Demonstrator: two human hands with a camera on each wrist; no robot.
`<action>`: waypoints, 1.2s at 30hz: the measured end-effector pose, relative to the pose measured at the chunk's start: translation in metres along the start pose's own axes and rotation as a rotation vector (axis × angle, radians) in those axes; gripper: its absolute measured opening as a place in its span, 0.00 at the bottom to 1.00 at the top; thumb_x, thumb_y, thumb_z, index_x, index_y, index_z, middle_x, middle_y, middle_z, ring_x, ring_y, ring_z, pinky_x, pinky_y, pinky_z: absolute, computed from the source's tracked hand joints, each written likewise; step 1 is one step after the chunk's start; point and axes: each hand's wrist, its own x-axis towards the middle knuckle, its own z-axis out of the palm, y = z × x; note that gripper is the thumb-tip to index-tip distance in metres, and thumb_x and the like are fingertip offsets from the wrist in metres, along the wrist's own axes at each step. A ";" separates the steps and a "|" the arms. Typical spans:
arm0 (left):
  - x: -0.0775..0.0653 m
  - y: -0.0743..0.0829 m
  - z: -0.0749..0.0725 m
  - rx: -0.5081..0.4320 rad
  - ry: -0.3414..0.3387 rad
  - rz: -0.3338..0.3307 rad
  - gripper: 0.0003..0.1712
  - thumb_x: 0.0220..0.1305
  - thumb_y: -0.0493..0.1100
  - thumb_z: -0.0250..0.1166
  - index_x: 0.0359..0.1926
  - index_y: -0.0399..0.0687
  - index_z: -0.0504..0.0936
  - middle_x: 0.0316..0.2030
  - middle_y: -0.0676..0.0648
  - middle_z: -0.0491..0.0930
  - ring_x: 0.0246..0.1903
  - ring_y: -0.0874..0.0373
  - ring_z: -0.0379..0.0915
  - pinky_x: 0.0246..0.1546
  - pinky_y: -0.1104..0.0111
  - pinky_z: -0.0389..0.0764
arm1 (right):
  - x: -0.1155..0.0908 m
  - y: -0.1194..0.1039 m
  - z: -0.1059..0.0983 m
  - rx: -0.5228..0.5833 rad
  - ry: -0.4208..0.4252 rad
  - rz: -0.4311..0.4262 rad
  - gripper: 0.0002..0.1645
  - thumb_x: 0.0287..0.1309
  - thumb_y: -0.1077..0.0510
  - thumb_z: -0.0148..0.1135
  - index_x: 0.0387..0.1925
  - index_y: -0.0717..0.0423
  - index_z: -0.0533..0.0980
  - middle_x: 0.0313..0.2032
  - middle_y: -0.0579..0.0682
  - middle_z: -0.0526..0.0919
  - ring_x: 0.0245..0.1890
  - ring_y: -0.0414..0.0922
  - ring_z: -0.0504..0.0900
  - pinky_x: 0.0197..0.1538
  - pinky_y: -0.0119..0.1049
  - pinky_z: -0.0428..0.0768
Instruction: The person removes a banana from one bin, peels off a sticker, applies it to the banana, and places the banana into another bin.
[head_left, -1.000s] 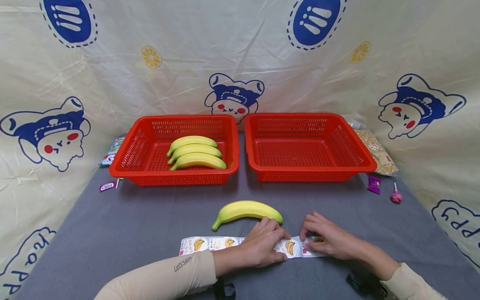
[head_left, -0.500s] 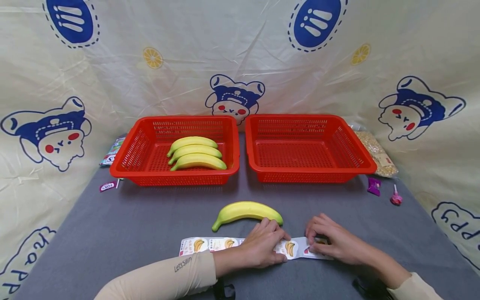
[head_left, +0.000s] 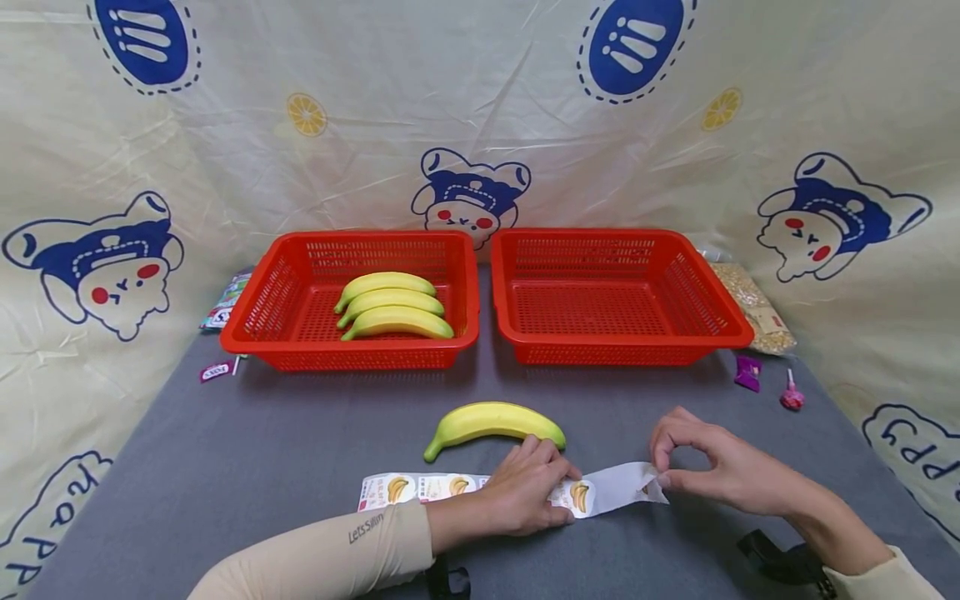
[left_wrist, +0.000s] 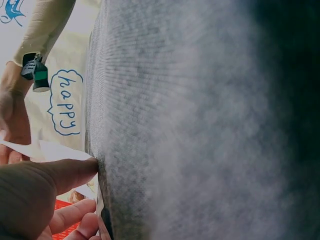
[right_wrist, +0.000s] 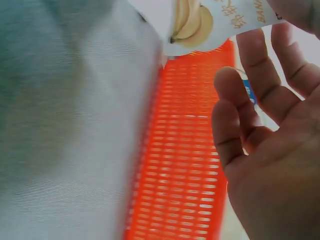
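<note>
A strip of banana-printed stickers (head_left: 399, 487) lies on the grey tabletop. Across its middle my left hand (head_left: 521, 490) presses it down, thumb at the near edge and fingers at the far edge. My right hand (head_left: 723, 467) pinches a round banana sticker (right_wrist: 195, 27) between thumb and forefinger at the strip's right end. That end shows bare white backing paper (head_left: 618, 486), raised off the table toward the right fingers. In the right wrist view the other fingers are spread below the sticker. A yellow banana (head_left: 495, 421) lies just beyond the left fingertips.
Two red baskets stand at the back; the left basket (head_left: 352, 358) holds three bananas (head_left: 393, 302), the right basket (head_left: 622, 352) none. Small wrapped sweets (head_left: 747, 372), a lollipop (head_left: 792, 393) and a bag of grains (head_left: 753, 308) lie at the right, a small purple packet (head_left: 217, 372) at the left.
My right hand has moved right and up, peeling the sticker and lifting the strip's right end, which now shows bare backing. My left hand has stayed in place.
</note>
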 end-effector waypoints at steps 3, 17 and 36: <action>0.000 0.000 -0.001 0.002 -0.003 0.005 0.24 0.50 0.55 0.71 0.50 0.60 0.80 0.39 0.58 0.72 0.41 0.65 0.60 0.39 0.78 0.61 | 0.000 -0.008 -0.008 0.037 -0.003 -0.010 0.08 0.57 0.62 0.62 0.36 0.46 0.73 0.38 0.42 0.76 0.43 0.36 0.72 0.42 0.31 0.72; -0.002 0.001 -0.015 -0.230 0.100 -0.021 0.15 0.56 0.49 0.65 0.45 0.55 0.83 0.33 0.56 0.75 0.36 0.68 0.62 0.38 0.81 0.63 | 0.018 -0.013 -0.002 0.018 -0.006 -0.066 0.09 0.58 0.62 0.60 0.38 0.46 0.71 0.35 0.42 0.76 0.40 0.36 0.73 0.43 0.29 0.72; -0.015 0.005 -0.030 -0.611 0.287 -0.059 0.04 0.55 0.45 0.67 0.29 0.50 0.85 0.25 0.53 0.79 0.29 0.72 0.65 0.33 0.83 0.66 | 0.051 -0.034 0.030 -0.093 -0.009 -0.179 0.10 0.60 0.59 0.61 0.43 0.45 0.76 0.36 0.40 0.76 0.37 0.33 0.74 0.40 0.30 0.74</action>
